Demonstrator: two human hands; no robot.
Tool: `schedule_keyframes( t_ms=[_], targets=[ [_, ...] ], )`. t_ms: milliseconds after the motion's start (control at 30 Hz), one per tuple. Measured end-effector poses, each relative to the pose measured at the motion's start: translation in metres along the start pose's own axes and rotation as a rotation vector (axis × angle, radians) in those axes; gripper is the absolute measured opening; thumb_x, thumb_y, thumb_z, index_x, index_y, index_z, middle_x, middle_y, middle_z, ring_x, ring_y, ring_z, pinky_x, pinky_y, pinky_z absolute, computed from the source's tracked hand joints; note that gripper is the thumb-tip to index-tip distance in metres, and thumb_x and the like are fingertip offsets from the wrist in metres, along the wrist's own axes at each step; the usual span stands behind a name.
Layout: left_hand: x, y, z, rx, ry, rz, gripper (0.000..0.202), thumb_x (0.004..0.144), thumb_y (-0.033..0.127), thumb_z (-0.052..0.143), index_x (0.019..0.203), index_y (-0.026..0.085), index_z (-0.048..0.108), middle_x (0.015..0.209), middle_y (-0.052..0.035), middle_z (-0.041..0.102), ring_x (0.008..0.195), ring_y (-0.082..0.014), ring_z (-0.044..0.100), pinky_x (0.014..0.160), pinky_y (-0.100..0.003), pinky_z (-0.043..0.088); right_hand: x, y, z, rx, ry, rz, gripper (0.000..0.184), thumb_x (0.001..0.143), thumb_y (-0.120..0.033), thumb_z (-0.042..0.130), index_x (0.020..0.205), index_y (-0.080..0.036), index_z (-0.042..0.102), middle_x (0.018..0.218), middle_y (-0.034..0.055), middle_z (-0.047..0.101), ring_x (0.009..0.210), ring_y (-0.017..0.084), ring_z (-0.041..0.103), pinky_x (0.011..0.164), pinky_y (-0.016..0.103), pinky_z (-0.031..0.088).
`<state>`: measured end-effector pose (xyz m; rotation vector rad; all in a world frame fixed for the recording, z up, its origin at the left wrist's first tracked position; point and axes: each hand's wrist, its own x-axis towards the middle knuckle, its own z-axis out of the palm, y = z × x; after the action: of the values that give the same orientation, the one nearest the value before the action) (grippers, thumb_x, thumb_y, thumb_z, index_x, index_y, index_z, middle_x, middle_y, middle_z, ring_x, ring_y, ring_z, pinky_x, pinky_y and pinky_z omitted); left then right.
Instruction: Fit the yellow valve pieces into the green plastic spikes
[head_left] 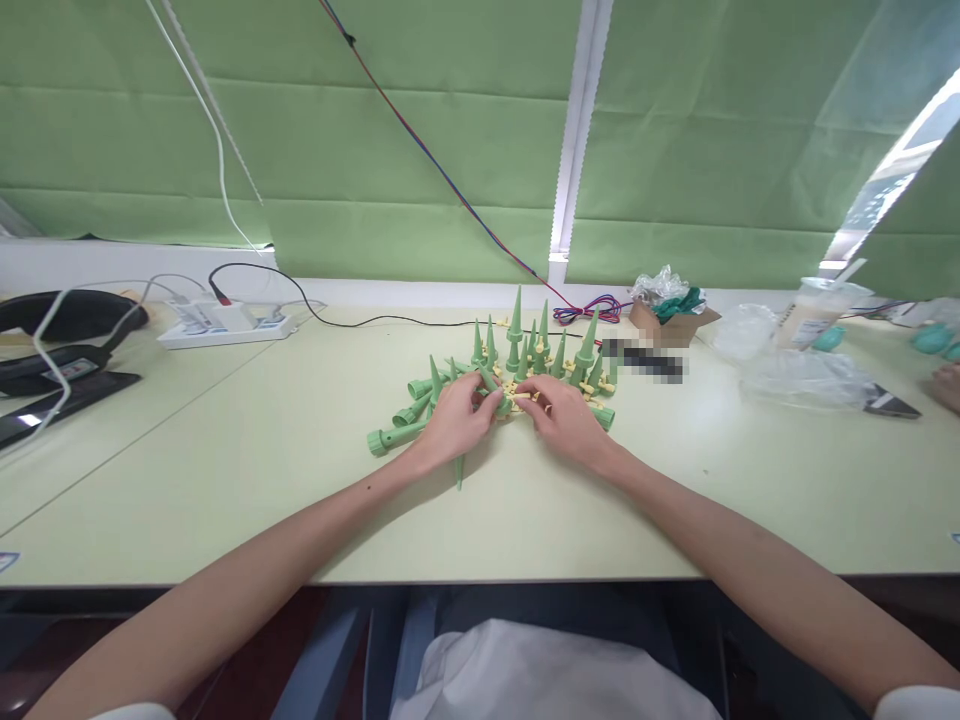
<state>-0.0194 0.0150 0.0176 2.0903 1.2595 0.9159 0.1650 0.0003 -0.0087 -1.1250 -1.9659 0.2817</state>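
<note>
Green plastic spike (487, 379): likely light, stiff, slightly slick; best held low by the wide base. It sits tilted between left hand (461, 412) thumb and fingers, pinched. My right hand (562, 415) fingertips pinch 1 small yellow piece (522, 399), just beside it, over the table (577, 520). 2 hands near, not touching.

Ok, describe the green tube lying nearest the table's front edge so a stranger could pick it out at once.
On the pale table, find the cluster of green cones. At its left side, beside the left hand, a few green tubes lie on their sides, wider ends facing left. Your tube is nearest the front edge and sticks out farthest left among them.
</note>
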Motion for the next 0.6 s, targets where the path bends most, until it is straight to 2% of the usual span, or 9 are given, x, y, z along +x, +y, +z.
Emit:
schedule_keyframes(
  t_ms=[267,600],
  targets=[
    [0.0004,-0.0001,0.0010,-0.071,0.012,-0.020,0.025,0.092,0.038,0.048,0.100,0.017,0.060,0.067,-0.0008,0.063,0.060,-0.0174,0.062,0.062,-0.031,0.050,0.0001,-0.0041,-0.0026,0.017,0.021,0.037,0.013,0.095,-0.024,0.053,0.089,-0.018,0.063,0.080,0.0049,0.068,0.072,0.018,0.060,0.068,0.030,0.045],
    [-0.0006,-0.0002,0.0021,-0.001,0.040,0.061,0.024,0.093,0.036,0.046,0.100,0.017,0.060,0.069,-0.0014,0.062,0.066,-0.0186,0.062,0.065,-0.032,0.050,-0.0014,-0.0005,0.0009,-0.058,0.008,-0.005,0.016,0.097,-0.027,0.050,0.089,-0.018,0.061,0.084,0.0052,0.067,0.074,0.018,0.058,0.072,0.029,0.042]
  ],
)
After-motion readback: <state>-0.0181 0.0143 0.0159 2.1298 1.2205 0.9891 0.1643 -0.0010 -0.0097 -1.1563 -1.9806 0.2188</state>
